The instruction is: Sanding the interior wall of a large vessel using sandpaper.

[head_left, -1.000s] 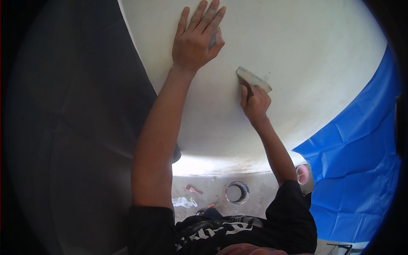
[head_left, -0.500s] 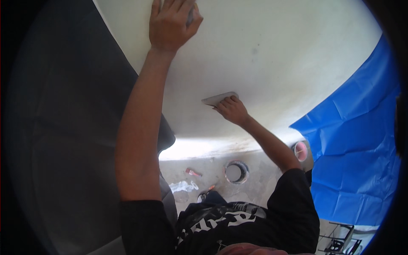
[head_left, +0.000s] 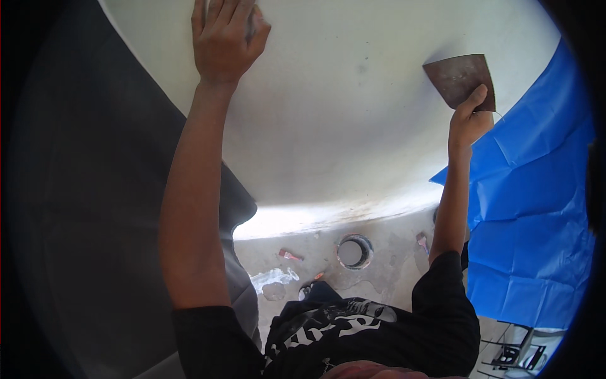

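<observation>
Against a large, pale curved surface (head_left: 328, 101), my left hand (head_left: 222, 47) presses at the upper left. A greyish patch shows between its thumb and fingers; what lies under the palm is hidden, and the fingertips run out at the top edge. On the right, my right hand (head_left: 470, 126) grips a flat, brown, trapezoid spreader (head_left: 457, 79) with whitish smears on its face. The thumb lies over the blade and the fingers are behind it. The spreader is by the pale surface's right side; whether it touches cannot be told.
Dark sheeting (head_left: 101, 189) hangs on the left, blue sheeting (head_left: 530, 208) on the right. On the floor below are a round container (head_left: 351, 252), a red-handled brush (head_left: 289, 254), another brush (head_left: 422, 241) and crumpled clear plastic (head_left: 273, 278). A black metal frame (head_left: 517, 350) is at lower right.
My right hand has swung right and up, away from the middle of the surface, turning the spreader so its broad face shows. My left hand appears slightly farther left, still against the surface.
</observation>
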The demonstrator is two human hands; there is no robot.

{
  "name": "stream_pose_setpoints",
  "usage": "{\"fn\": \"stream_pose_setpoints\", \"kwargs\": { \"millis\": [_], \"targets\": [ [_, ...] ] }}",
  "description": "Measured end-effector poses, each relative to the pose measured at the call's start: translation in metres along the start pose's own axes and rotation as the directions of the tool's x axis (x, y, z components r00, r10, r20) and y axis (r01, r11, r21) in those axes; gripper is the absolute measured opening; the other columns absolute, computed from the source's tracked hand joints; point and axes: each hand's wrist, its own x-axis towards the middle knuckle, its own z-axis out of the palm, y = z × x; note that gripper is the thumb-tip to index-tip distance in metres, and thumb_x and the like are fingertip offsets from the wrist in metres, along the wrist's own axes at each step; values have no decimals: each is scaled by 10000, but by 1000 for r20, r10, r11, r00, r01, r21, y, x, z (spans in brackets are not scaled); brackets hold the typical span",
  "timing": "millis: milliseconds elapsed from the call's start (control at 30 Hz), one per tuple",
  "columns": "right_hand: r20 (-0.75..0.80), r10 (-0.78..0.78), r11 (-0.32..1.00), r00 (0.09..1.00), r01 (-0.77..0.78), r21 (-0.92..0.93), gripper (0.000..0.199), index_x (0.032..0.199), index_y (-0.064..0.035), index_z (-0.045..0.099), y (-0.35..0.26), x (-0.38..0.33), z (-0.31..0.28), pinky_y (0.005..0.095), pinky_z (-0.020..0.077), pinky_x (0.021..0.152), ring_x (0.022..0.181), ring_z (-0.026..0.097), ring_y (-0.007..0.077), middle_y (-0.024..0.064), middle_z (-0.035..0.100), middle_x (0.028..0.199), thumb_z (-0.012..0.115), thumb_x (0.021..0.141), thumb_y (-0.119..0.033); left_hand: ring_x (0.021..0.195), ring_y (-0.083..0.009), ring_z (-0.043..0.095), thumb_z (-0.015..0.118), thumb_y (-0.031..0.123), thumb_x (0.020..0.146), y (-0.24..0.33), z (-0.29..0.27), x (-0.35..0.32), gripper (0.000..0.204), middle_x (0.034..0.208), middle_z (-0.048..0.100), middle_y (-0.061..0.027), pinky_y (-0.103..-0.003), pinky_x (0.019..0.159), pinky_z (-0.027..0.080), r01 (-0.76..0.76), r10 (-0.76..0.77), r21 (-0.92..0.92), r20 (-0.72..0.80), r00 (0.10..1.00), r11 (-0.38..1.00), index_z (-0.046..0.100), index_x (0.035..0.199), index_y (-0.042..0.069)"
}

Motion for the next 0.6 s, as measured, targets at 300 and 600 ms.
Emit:
{"fn": "stream_pose_setpoints", "kwargs": {
  "millis": [300, 600],
  "targets": [
    [651, -138, 982, 747, 191, -11, 186, 1072, -99, 754, -8, -105, 36, 422, 573, 596, 677, 706, 366, 167, 741, 877, 676, 983, -241, 1470, -376, 426, 520, 80, 927, 2, 2, 4, 530, 1552, 505, -172, -570, 1214, 272, -19, 18, 44, 11, 1000, 999, 555, 1452, 17],
    [983, 72, 991, 169, -119, -52, 311, 1176, -134, 721, 16, -365, -17, 502, 582, 744, 872, 714, 382, 173, 738, 1028, 533, 1046, -345, 1468, -402, 420, 490, 75, 932, -5, -6, -17, 545, 1557, 492, -191, -568, 1220, 257, -13, 12, -30, -35, 999, 999, 532, 1472, 16]
  ]
}}
